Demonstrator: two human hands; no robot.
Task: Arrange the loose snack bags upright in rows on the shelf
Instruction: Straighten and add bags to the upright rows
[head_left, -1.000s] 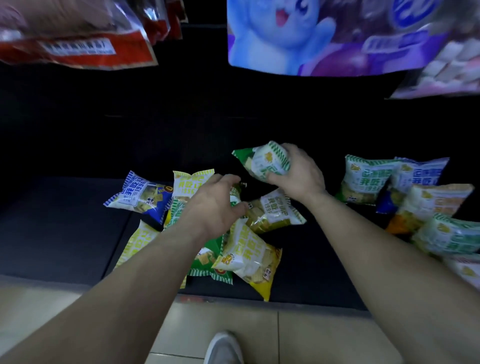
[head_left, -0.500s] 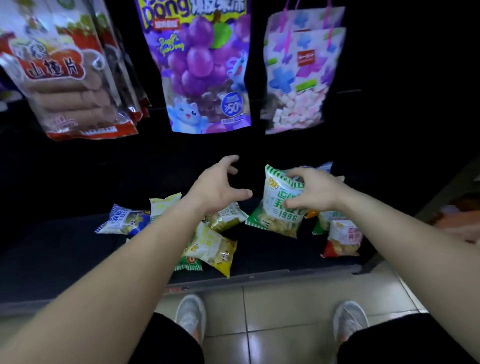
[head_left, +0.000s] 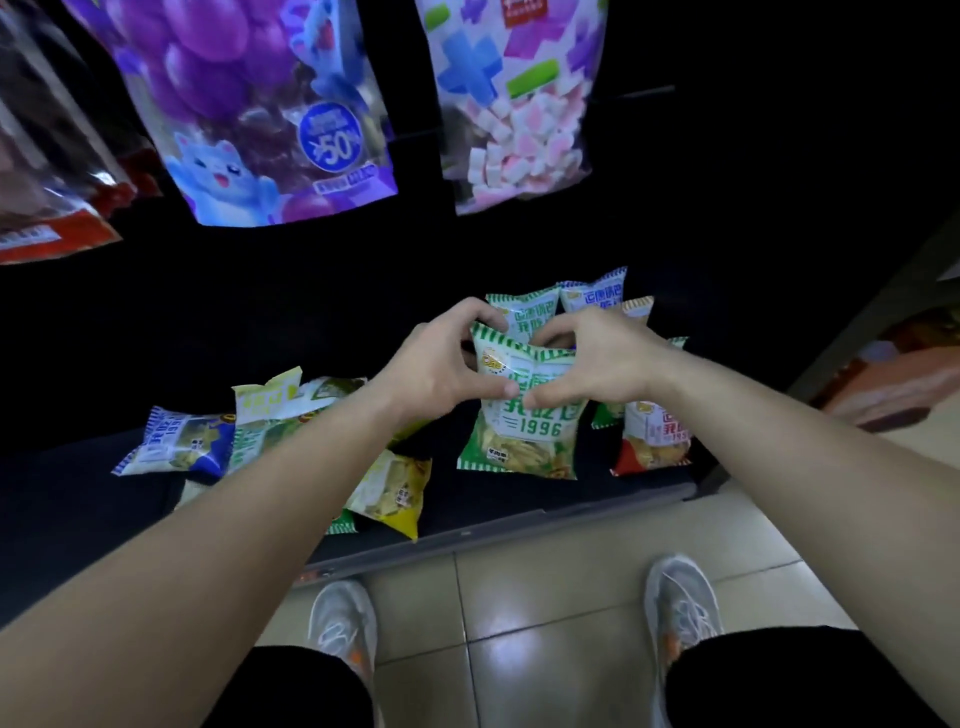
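A green-and-white snack bag (head_left: 524, 431) stands upright on the dark bottom shelf (head_left: 571, 499), right of centre. My left hand (head_left: 441, 364) grips its upper left side and my right hand (head_left: 597, 358) grips its upper right side, thumbs on the front. Right behind it stand another green bag (head_left: 524, 312) and a blue bag (head_left: 597, 293), with a red bag (head_left: 657, 431) upright to the right. To the left lie loose bags in a heap: a blue one (head_left: 176, 441), a pale yellow-green one (head_left: 270, 397) and a yellow one (head_left: 395, 488).
Above hang a large purple grape candy bag (head_left: 260, 114), a marshmallow bag (head_left: 514, 104) and a red-edged bag (head_left: 47, 228). The shelf's grey front lip (head_left: 467, 540) runs above a tiled floor, where my two grey shoes (head_left: 337, 623) stand.
My left hand has come across from above the heap and taken hold of the green bag beside my right hand. The bag now stands lower on the shelf, in front of the row.
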